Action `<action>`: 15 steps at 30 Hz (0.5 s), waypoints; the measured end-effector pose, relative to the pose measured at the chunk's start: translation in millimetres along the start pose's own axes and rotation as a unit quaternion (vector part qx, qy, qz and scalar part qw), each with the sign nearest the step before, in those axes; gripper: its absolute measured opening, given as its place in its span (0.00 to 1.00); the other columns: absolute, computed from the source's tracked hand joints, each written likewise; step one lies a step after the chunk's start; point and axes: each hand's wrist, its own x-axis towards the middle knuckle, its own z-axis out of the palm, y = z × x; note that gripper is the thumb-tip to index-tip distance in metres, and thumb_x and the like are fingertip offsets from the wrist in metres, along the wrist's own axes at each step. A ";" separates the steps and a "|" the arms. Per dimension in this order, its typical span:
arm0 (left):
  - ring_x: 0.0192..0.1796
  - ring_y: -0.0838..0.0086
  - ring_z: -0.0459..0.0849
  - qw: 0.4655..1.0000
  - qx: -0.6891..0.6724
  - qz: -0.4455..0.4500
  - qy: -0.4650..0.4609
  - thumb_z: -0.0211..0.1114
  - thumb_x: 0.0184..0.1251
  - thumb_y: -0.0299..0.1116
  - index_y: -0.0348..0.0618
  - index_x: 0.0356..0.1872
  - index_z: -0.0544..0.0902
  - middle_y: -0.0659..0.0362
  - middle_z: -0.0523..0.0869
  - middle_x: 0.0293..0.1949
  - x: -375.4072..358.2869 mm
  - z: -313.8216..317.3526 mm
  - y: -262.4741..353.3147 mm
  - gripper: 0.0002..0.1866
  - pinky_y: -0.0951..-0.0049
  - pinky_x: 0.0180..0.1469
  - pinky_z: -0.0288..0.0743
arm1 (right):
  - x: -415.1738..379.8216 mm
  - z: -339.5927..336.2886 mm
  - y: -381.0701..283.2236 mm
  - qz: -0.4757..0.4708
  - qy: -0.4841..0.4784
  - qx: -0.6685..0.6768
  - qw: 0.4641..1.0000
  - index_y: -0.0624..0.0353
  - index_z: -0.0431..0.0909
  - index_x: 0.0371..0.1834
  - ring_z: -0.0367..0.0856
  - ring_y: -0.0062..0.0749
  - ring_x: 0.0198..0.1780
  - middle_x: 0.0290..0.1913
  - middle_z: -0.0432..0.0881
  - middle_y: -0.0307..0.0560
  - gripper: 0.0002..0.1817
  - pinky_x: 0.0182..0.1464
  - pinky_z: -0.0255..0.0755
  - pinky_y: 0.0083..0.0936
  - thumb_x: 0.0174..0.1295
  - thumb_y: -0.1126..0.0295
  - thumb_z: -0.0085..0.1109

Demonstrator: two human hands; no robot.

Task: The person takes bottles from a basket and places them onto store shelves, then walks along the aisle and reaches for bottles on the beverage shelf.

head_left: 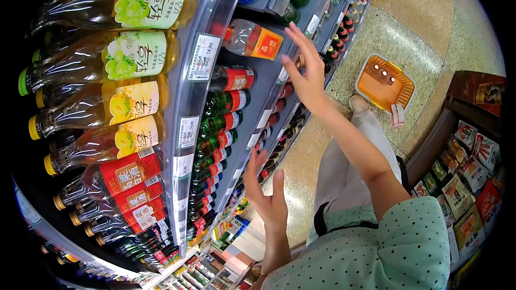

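My right hand (305,72) is stretched out toward the grey shelf edge (269,83) with its fingers spread, holding nothing. It is nearest a clear bottle with an orange label (251,40) lying on that shelf. My left hand (266,196) is raised lower down, open and empty, close to a row of dark bottles with red labels (217,145). An orange shopping basket (398,73) stands on the floor by my foot, with a few bottle tops showing inside.
Large bottles of yellow drink (107,53) and red-labelled bottles (123,180) fill the nearest shelf at left. Price tags (203,56) line the shelf edges. Packaged goods (462,182) fill the opposite rack at right. A speckled floor aisle (408,27) runs between.
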 end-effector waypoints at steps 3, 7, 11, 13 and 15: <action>0.59 0.61 0.81 1.000 0.001 0.003 0.001 0.64 0.66 0.28 0.34 0.70 0.71 0.44 0.84 0.56 2.4 -2.0 -4.8 0.30 0.60 0.66 0.68 | -18.4 3.7 -10.1 -0.023 -0.054 0.013 0.998 0.60 0.80 0.52 0.80 0.50 0.58 0.54 0.83 0.52 0.19 0.63 0.70 0.37 0.55 0.78 0.63; 0.58 0.62 0.81 1.000 0.013 0.009 0.006 0.64 0.67 0.28 0.35 0.70 0.72 0.45 0.84 0.56 7.6 -1.2 -12.6 0.29 0.60 0.65 0.68 | -58.7 27.7 -10.2 0.125 -0.165 0.074 0.976 0.60 0.79 0.54 0.85 0.35 0.46 0.46 0.83 0.50 0.20 0.51 0.79 0.27 0.56 0.81 0.62; 0.58 0.64 0.81 1.000 0.008 0.013 -0.001 0.63 0.69 0.30 0.36 0.69 0.73 0.46 0.84 0.56 9.0 1.2 -17.5 0.28 0.60 0.64 0.68 | -84.5 56.7 -3.2 0.304 -0.213 0.140 0.918 0.53 0.68 0.67 0.86 0.35 0.50 0.48 0.84 0.51 0.31 0.52 0.80 0.30 0.58 0.81 0.60; 0.58 0.64 0.81 1.000 0.005 0.014 -0.005 0.63 0.69 0.30 0.36 0.69 0.73 0.45 0.84 0.56 7.6 1.9 -20.0 0.27 0.60 0.64 0.68 | -86.6 68.8 -2.5 0.267 -0.234 0.049 0.933 0.50 0.64 0.71 0.85 0.46 0.51 0.53 0.82 0.53 0.36 0.53 0.80 0.35 0.57 0.81 0.60; 0.58 0.64 0.81 1.000 0.002 0.015 -0.010 0.63 0.69 0.31 0.36 0.69 0.73 0.45 0.84 0.56 6.5 1.4 -21.8 0.27 0.60 0.64 0.69 | -87.4 76.3 -1.5 0.170 -0.241 -0.068 0.953 0.50 0.64 0.72 0.83 0.51 0.53 0.58 0.79 0.53 0.37 0.55 0.79 0.38 0.56 0.80 0.60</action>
